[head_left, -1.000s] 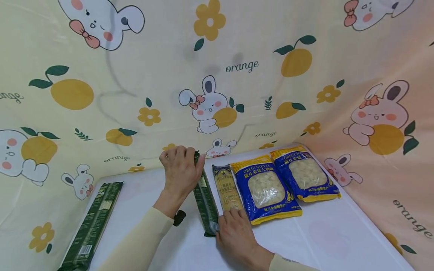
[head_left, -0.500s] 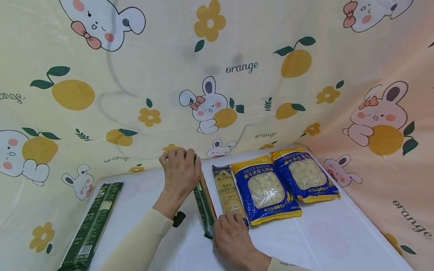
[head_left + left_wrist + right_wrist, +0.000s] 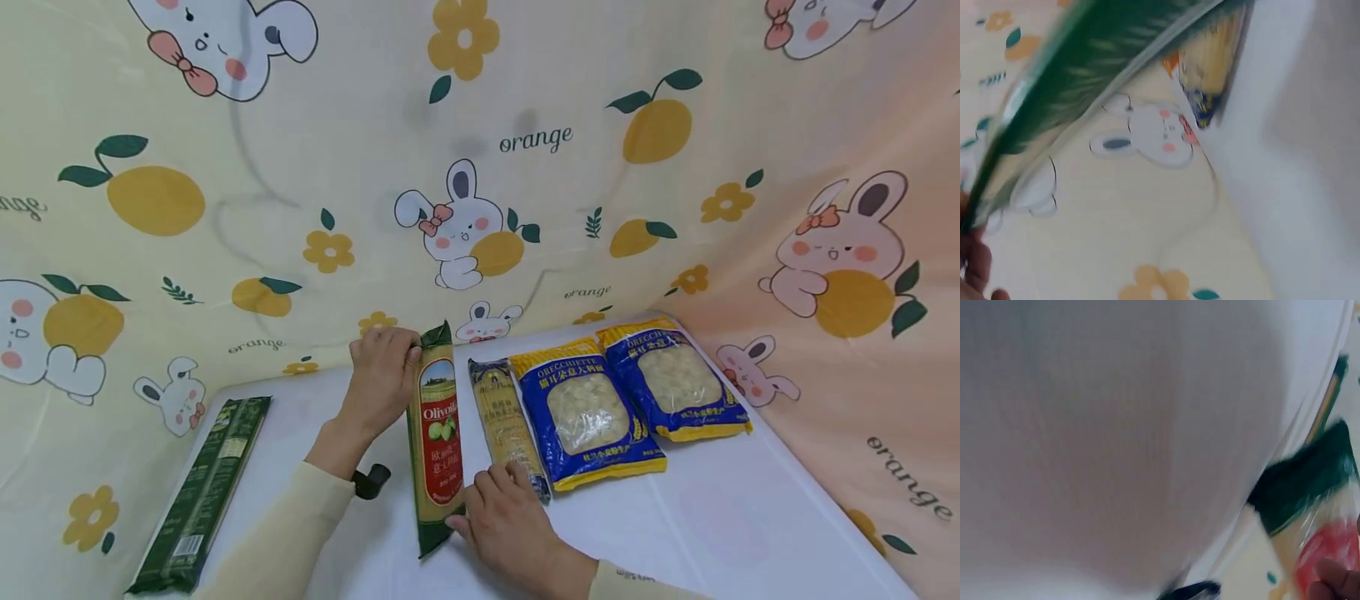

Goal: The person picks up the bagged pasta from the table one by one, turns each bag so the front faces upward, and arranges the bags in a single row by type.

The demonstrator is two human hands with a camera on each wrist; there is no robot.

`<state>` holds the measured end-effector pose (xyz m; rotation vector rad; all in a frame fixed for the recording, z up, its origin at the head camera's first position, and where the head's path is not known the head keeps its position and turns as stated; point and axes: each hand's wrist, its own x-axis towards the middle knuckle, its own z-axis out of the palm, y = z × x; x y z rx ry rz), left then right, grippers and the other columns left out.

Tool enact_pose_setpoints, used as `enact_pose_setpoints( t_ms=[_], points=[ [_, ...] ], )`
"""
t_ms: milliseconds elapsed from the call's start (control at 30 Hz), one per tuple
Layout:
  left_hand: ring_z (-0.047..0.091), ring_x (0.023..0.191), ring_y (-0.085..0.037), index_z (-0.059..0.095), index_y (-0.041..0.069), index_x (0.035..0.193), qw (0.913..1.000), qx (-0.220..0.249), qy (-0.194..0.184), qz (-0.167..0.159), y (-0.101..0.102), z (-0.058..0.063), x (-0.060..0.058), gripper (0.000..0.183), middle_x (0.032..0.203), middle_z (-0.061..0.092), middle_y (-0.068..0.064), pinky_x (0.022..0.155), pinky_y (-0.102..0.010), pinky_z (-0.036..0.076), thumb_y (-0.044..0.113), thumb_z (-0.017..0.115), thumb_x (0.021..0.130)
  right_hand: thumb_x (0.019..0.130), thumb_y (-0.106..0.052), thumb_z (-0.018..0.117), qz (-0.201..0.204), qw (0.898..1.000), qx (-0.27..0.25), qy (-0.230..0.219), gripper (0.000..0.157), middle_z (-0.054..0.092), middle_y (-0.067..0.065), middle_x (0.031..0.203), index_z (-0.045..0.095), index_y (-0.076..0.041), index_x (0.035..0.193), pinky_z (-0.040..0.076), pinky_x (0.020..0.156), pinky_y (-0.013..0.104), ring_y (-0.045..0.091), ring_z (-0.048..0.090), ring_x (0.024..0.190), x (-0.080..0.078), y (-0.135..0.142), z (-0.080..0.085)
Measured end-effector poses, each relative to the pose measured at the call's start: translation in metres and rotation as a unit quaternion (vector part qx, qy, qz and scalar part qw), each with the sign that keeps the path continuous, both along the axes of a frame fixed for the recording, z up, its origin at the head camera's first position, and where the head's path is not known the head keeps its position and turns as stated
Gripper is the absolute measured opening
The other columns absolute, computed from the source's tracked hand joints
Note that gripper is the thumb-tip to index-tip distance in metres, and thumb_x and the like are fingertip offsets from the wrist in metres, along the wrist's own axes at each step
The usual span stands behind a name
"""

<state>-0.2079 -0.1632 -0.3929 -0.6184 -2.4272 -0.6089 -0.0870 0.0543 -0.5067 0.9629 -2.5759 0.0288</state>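
Note:
A long green and gold spaghetti pack with a red Olivoila label faces up toward me in the head view, tilted between both hands. My left hand grips its top end; in the left wrist view its green side is blurred. At the lower end my right hand holds the pack's right edge, thumb at the green corner; its fingertips lie by the red label in the right wrist view. Just right of that pack lies a slim clear pasta pack with dark ends.
Two blue and yellow orecchiette bags lie side by side on the right of the white table. Another green pack lies back side up at the left. A patterned cloth rises behind the table.
The spaghetti pack has turned from its green side to its printed red front and moved slightly left and nearer. My left hand has shifted left with it.

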Motion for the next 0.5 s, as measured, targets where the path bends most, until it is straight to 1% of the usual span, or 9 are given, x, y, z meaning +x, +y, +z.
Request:
enact_pose_setpoints(
  t_ms=[100, 200, 367, 500],
  points=[
    [0.051, 0.109, -0.037, 0.061, 0.006, 0.106, 0.9996, 0.014, -0.021, -0.011, -0.012, 0.001, -0.001, 0.007, 0.106, 0.069, -0.012, 0.087, -0.053, 0.029, 0.012, 0.057, 0.108, 0.105, -0.063, 0.052, -0.040, 0.999, 0.006, 0.015, 0.051, 0.057, 0.001, 0.088, 0.060, -0.015, 0.089, 0.049, 0.093, 0.045, 0.022, 0.055, 0.092, -0.010, -0.001, -0.001],
    [0.051, 0.108, -0.037, 0.061, 0.005, 0.105, 0.9997, 0.014, -0.017, -0.012, -0.020, -0.001, -0.002, 0.007, 0.104, 0.069, -0.013, 0.088, -0.052, 0.029, 0.011, 0.058, 0.108, 0.099, -0.069, 0.057, -0.065, 0.998, 0.008, 0.023, 0.057, 0.056, 0.001, 0.085, 0.059, -0.014, 0.085, 0.047, 0.086, 0.042, 0.022, 0.052, 0.089, -0.018, -0.004, -0.005],
    [0.052, 0.103, -0.038, 0.059, 0.005, 0.101, 0.9997, 0.022, 0.001, -0.009, -0.026, -0.006, -0.001, 0.006, 0.097, 0.067, -0.013, 0.085, -0.050, 0.030, 0.007, 0.060, 0.106, 0.096, -0.076, 0.053, -0.062, 0.998, 0.007, 0.008, 0.064, 0.056, 0.000, 0.086, 0.062, -0.013, 0.089, 0.044, 0.083, 0.040, 0.020, 0.050, 0.088, -0.025, -0.015, -0.010],
    [0.052, 0.104, -0.038, 0.059, 0.005, 0.101, 0.9995, 0.031, -0.004, -0.009, -0.026, -0.009, 0.001, 0.007, 0.098, 0.066, -0.013, 0.086, -0.049, 0.030, 0.009, 0.059, 0.106, 0.097, -0.075, 0.054, -0.065, 0.998, -0.013, -0.020, 0.064, 0.054, 0.000, 0.085, 0.064, -0.012, 0.092, 0.040, 0.081, 0.037, 0.019, 0.046, 0.085, -0.025, -0.024, -0.010]
  ],
)
